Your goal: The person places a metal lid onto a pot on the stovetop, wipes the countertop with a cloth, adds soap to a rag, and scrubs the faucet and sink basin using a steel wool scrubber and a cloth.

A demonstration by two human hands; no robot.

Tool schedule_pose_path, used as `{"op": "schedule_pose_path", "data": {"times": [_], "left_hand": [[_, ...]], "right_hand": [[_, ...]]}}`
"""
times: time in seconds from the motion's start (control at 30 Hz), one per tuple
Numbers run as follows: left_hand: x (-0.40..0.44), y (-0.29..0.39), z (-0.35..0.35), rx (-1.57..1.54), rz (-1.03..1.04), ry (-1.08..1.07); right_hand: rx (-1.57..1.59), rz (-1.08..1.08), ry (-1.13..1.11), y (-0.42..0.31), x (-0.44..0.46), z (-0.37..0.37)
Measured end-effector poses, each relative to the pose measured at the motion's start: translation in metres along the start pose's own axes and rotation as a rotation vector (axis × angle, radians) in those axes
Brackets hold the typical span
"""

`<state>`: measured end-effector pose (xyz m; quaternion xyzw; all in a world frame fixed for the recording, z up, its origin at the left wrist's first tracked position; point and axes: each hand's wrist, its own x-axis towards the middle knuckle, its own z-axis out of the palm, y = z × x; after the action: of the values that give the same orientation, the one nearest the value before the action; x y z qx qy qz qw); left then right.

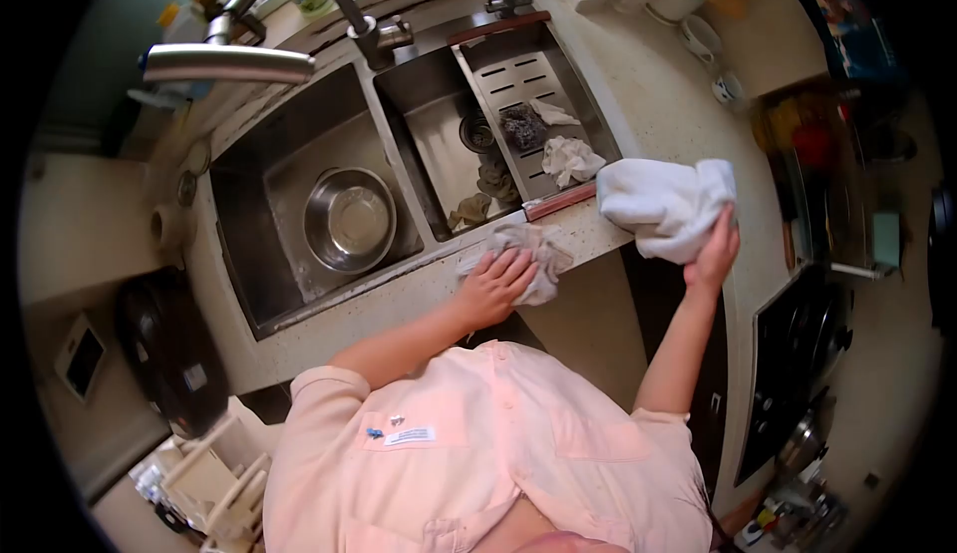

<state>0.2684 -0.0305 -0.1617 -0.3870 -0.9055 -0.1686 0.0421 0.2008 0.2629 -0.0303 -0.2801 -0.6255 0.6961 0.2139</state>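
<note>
My left hand (pixel 495 289) presses a crumpled grey cloth (pixel 538 259) onto the counter's front edge, below the middle basin. On the right, my right hand (pixel 714 251) grips a folded white towel (pixel 663 204) by its right side, at the counter edge beside the sink. The towel hides part of my right fingers. A steel bowl (pixel 350 220) sits in the left basin (pixel 289 159). Dark wet rags (pixel 495 182) lie in the middle basin. A whitish crumpled cloth (pixel 571 161) and a dark scrubber (pixel 522 126) rest on the slotted tray in the narrow right basin.
A faucet (pixel 229 62) arches over the left basin. Cups (pixel 700 39) stand at the back right of the counter. A black stove (pixel 797 354) is at the right, and a dish rack (pixel 224 468) at the lower left.
</note>
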Motion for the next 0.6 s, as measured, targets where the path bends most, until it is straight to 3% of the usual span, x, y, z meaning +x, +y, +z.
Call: {"op": "schedule_pose_path", "data": {"times": [0.23, 0.37, 0.43, 0.6], "left_hand": [[0.138, 0.03, 0.058, -0.129, 0.032, 0.15], [0.108, 0.024, 0.045, -0.181, 0.085, 0.105], [0.075, 0.017, 0.015, -0.142, 0.151, -0.05], [0.139, 0.041, 0.04, -0.102, 0.149, -0.011]], "right_hand": [[0.002, 0.018, 0.265, -0.011, -0.055, -0.074], [0.041, 0.019, 0.373, -0.026, -0.083, -0.102], [0.055, 0.0, 0.406, -0.029, -0.093, -0.111], [0.128, 0.033, 0.48, -0.017, -0.111, -0.132]]}}
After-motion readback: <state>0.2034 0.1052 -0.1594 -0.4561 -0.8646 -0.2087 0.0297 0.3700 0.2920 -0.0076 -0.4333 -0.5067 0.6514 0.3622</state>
